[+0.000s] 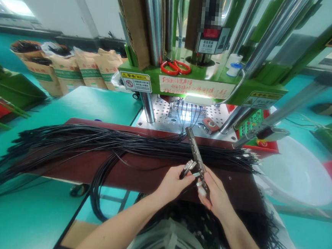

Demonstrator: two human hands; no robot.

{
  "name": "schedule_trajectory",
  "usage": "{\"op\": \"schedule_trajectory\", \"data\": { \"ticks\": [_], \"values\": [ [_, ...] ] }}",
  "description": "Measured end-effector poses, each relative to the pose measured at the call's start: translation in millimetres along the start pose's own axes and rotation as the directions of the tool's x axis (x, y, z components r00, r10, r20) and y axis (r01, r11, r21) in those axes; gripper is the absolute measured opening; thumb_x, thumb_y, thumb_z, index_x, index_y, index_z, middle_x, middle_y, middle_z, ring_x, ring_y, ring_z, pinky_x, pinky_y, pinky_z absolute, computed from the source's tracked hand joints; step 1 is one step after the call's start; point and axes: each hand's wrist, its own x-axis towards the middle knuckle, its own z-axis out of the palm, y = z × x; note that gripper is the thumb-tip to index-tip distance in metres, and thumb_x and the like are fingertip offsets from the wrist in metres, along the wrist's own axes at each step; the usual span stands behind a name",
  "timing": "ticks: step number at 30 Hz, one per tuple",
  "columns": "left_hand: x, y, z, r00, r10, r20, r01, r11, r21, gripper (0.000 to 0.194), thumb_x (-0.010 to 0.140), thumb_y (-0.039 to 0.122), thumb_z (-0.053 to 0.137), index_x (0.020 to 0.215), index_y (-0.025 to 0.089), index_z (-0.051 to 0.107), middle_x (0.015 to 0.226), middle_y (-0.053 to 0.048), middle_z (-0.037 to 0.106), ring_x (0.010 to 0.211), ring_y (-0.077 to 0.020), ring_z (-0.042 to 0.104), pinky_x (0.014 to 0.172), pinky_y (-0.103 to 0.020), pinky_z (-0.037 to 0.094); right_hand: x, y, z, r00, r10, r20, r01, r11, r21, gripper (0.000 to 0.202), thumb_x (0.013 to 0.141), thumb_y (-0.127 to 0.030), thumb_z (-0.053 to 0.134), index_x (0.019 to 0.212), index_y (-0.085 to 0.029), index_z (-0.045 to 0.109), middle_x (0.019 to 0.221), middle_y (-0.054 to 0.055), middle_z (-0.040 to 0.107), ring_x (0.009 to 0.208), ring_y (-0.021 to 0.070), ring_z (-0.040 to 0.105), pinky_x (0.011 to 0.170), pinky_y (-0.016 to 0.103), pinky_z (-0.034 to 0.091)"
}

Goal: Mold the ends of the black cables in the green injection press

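Observation:
My right hand (217, 190) grips the lower end of a long dark metal bar (196, 152) with notches along it. The bar slants up and away, its far end above the black cables (141, 142). Close against its left side, my left hand (173, 183) is closed around several metal-ended cable plugs (189, 166). White coverings show on some fingertips near the bar. Whether the plugs touch the bar I cannot tell. The bundle of cables lies across the brown board (147, 176), with light tips at its right end.
Beyond the board stands a green press (146, 84) with steel columns, a lit mould (187, 112) and cables in it. Red-handled scissors (176, 67) lie on its crossbeam. A red control box (270, 146) and a white tub (303, 170) are at right, paper sacks (63, 72) at back left.

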Motion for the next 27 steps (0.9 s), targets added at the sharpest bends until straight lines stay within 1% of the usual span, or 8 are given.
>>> {"op": "schedule_trajectory", "data": {
  "ticks": [8,14,16,18,20,22,24,27],
  "values": [
    [0.5,-0.6,0.1,1.000,0.006,0.009,-0.006,1.000,0.009,0.026,0.072,0.037,0.056,0.062,0.014,0.048,0.060,0.002,0.047,0.058,-0.0088,0.041,0.055,-0.020,0.035,-0.2,-0.9,2.1,1.000,-0.027,0.006,0.027,0.999,-0.040,0.045,0.088,-0.042,0.040,0.128,-0.021,0.037,0.049,-0.007,0.044,0.027,0.0029,0.029,0.028,0.016,0.019],
    [-3.4,-0.2,-0.6,0.999,0.035,-0.015,-0.034,0.996,0.080,0.023,0.073,0.033,0.055,0.062,0.014,0.048,0.061,0.003,0.047,0.059,-0.0088,0.040,0.057,-0.020,0.035,-2.3,-10.7,7.2,0.999,-0.028,0.021,0.033,0.952,-0.304,0.053,0.086,-0.047,0.041,0.130,-0.017,0.037,0.045,-0.006,0.044,0.027,0.0043,0.030,0.026,0.016,0.021],
    [-3.8,-0.4,-2.4,0.998,0.060,-0.001,-0.060,0.995,0.084,0.023,0.075,0.033,0.054,0.064,0.014,0.050,0.061,0.003,0.047,0.060,-0.0087,0.040,0.058,-0.020,0.034,-3.1,-12.0,9.7,0.999,-0.033,0.011,0.034,0.941,-0.336,0.052,0.086,-0.047,0.041,0.129,-0.017,0.039,0.045,-0.006,0.044,0.028,0.0041,0.030,0.026,0.015,0.021],
    [-2.6,-0.1,-5.3,0.997,0.072,-0.010,-0.071,0.996,0.062,0.024,0.079,0.036,0.048,0.070,0.014,0.052,0.060,0.003,0.045,0.057,-0.0081,0.038,0.055,-0.020,0.032,-3.7,-11.2,11.4,0.999,-0.036,-0.013,0.030,0.956,-0.292,0.049,0.086,-0.045,0.042,0.127,-0.017,0.041,0.045,-0.006,0.044,0.028,0.0037,0.029,0.026,0.015,0.020],
    [-0.3,0.7,-9.0,0.996,0.063,-0.068,-0.062,0.998,0.027,0.027,0.083,0.038,0.040,0.080,0.015,0.053,0.055,0.005,0.039,0.051,-0.0073,0.035,0.049,-0.019,0.029,-3.9,-8.6,11.2,0.999,-0.033,-0.043,0.024,0.979,-0.205,0.047,0.086,-0.043,0.043,0.126,-0.019,0.042,0.047,-0.006,0.044,0.028,0.0035,0.029,0.026,0.015,0.020],
    [2.1,1.2,-12.7,0.994,0.036,-0.100,-0.037,0.999,-0.010,0.026,0.084,0.039,0.038,0.081,0.016,0.050,0.050,0.007,0.034,0.046,-0.0066,0.031,0.045,-0.018,0.026,-3.9,-5.5,9.2,0.996,-0.042,-0.075,0.033,0.993,-0.116,0.047,0.086,-0.043,0.045,0.127,-0.021,0.040,0.052,-0.004,0.048,0.028,0.0029,0.029,0.026,0.015,0.018],
    [3.4,1.2,-15.0,0.999,0.001,-0.042,-0.001,1.000,-0.019,0.025,0.082,0.039,0.042,0.074,0.016,0.049,0.048,0.007,0.032,0.044,-0.0059,0.029,0.043,-0.018,0.024,-3.8,-3.7,6.2,0.996,-0.042,-0.079,0.037,0.997,-0.072,0.048,0.085,-0.044,0.045,0.128,-0.024,0.038,0.053,-0.004,0.049,0.028,0.0032,0.029,0.027,0.015,0.019],
    [3.4,0.7,-15.2,0.995,-0.039,0.088,0.038,0.999,0.016,0.026,0.079,0.037,0.046,0.066,0.015,0.049,0.047,0.007,0.035,0.043,-0.0052,0.029,0.042,-0.018,0.023,-3.3,-4.3,2.3,1.000,-0.018,-0.011,0.017,0.996,-0.091,0.052,0.085,-0.045,0.046,0.131,-0.024,0.034,0.049,-0.005,0.047,0.028,0.0042,0.030,0.027,0.016,0.020]
  ]
}}
